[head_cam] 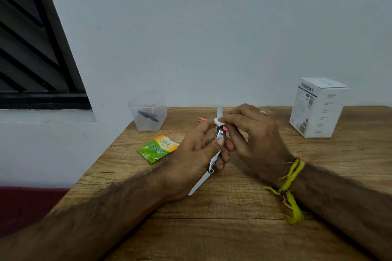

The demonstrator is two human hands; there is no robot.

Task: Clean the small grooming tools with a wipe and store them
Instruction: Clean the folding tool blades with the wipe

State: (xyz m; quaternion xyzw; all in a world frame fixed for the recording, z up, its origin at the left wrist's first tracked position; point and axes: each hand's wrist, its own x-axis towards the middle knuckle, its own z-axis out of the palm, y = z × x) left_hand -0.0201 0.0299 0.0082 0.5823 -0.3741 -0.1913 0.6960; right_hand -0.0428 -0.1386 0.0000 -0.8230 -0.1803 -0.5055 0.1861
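Note:
My left hand [198, 152] grips a silver nail clipper [218, 137] with its lever swung up and a flat file blade sticking out below the palm. My right hand [252, 135] pinches a small white wipe [218, 121] against the raised lever. Pink tweezers [202, 119] lie on the wooden table [212, 218] just behind my hands, partly hidden. A clear plastic container [148, 112] at the back left holds a dark tool [147, 115].
An opened green and orange wipe sachet [158, 148] lies left of my left hand. A white cardboard box [317, 108] stands at the back right. The table meets the wall at the back and ends at its left edge.

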